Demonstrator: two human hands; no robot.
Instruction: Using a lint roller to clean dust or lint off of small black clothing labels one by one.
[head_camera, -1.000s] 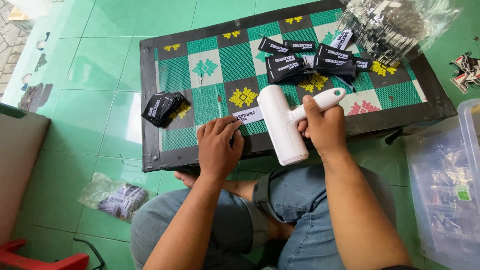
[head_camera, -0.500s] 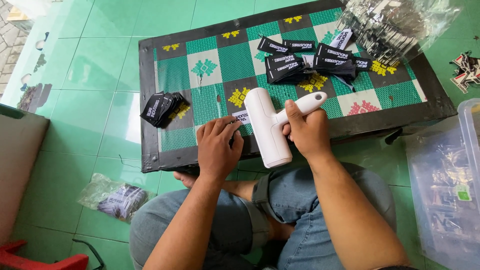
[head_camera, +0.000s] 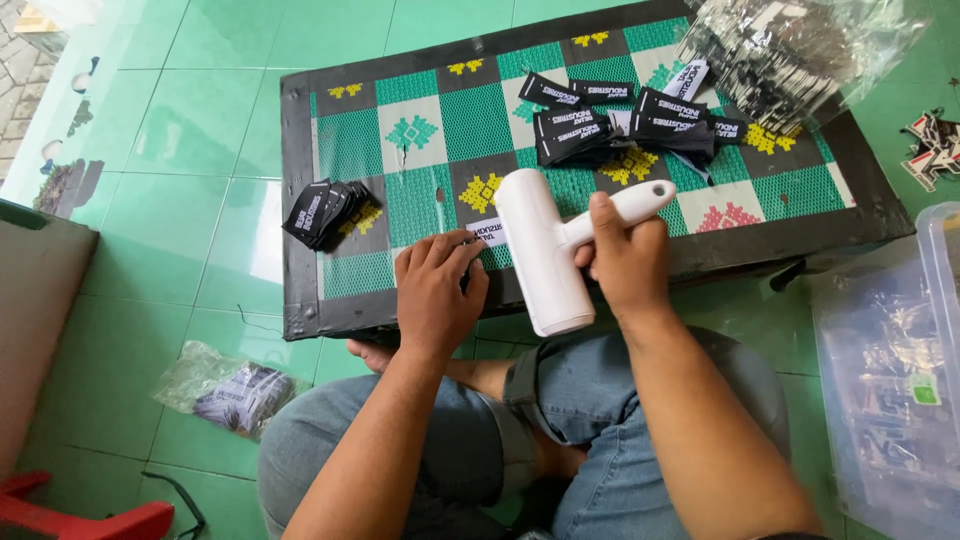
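White roller (head_camera: 540, 250) now drawn toward the worktop (head_camera: 330, 300) edge, gripped in right hand (head_camera: 620, 260); left hand (head_camera: 435, 290) pressing flat on white label (head_camera: 487, 232), fingers loosely curled, holding nothing.

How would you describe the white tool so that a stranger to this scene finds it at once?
Start at the low patterned table. At its near edge, the right hand grips the white tool. It is the only plain white, T-shaped thing, unlike the black labels.

Right hand (head_camera: 625, 262) grips white plastic roller tool (head_camera: 545, 250); left hand (head_camera: 437, 290) presses small white label (head_camera: 487, 232) on green patterned table (head_camera: 400, 150).
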